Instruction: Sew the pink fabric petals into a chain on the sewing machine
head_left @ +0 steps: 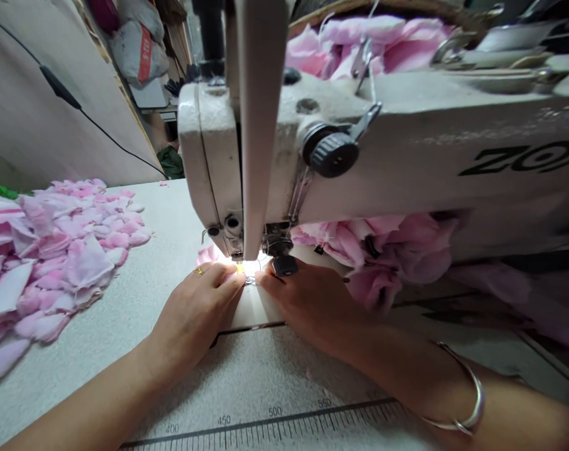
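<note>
Both of my hands meet under the lit needle area of a white sewing machine. My left hand lies just left of the presser foot, thumb and forefinger pressed together; what is between them is hidden in the glare. A scrap of pink fabric shows just behind those fingers. On the other side, my right hand has its fingers bent close together by the needle, partly covered by a dark knob. Whatever it pinches cannot be made out. Fine thread loops between the fingertips.
A heap of pink and white petal-shaped fabric pieces spreads over the table at left. More pink fabric bunches under the machine arm, and another bundle sits behind it. A printed ruler runs along the front.
</note>
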Motion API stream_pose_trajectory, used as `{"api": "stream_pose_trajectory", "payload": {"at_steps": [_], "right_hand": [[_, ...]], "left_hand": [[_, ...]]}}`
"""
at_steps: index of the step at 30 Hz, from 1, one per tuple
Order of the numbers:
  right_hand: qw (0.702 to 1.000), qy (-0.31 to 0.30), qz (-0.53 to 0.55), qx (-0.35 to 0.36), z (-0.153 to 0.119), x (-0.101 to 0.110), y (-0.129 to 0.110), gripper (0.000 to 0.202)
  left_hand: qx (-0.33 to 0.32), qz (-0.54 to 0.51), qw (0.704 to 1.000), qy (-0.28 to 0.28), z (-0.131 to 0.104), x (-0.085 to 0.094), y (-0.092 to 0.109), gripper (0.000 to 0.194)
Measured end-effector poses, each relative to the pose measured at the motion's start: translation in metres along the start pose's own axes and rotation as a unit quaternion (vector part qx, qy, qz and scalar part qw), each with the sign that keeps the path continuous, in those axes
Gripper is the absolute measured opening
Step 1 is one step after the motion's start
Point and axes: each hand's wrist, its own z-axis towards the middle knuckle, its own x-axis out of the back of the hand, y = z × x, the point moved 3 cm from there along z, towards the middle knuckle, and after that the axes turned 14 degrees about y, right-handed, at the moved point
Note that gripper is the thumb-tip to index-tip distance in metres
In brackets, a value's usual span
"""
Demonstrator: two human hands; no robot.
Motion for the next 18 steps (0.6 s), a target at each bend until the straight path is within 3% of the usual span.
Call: {"api": "stream_pose_trajectory", "payload": {"at_steps": [6, 10, 13, 18], "right_hand": [[1.000, 0.014, -0.010, 0.003, 0.001, 0.000, 0.001, 0.024], [1.000, -0.007, -0.021, -0.006, 0.003, 0.001, 0.002, 0.019], [0.999, 0.025, -0.019, -0.007, 0.004, 0.001, 0.002, 0.016], [0.997, 0.078, 0.004, 0.002, 0.002, -0.009, 0.006, 0.020]], "left_hand": [[-0.028, 0.003, 0.999, 0.014, 0.004, 0.002, -0.003, 0.018], [-0.037, 0.053, 0.996, 0.059, 0.010, 0.010, -0.009, 0.014], [-0.025, 0.077, 0.995, 0.063, 0.009, 0.011, -0.014, 0.012], [0.020, 0.025, 0.997, 0.069, 0.010, 0.022, -0.019, 0.013]]}}
